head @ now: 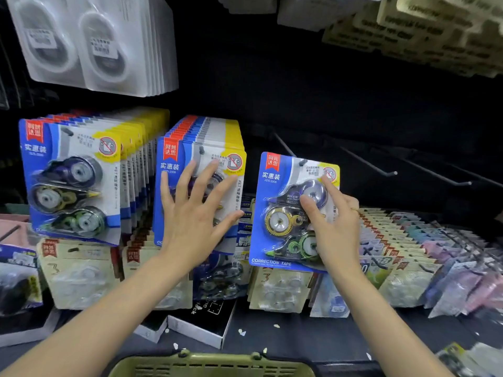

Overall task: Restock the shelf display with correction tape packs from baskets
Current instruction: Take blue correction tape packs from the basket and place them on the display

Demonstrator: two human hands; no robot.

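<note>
Your right hand [336, 227] pinches a single correction tape pack [292, 210], upright with its long axis vertical, hanging hole at the top by a peg tip. Your left hand [196, 210] lies flat, fingers spread, against the middle hanging stack [198, 148] just beside it. The basket [212, 364] sits below, near you.

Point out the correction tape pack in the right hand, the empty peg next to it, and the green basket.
correction tape pack [283, 213], head view, on its yellow dispenser.
empty peg [370, 164], head view, mid-shaft.
green basket [212, 363], head view, on its top rim.
</note>
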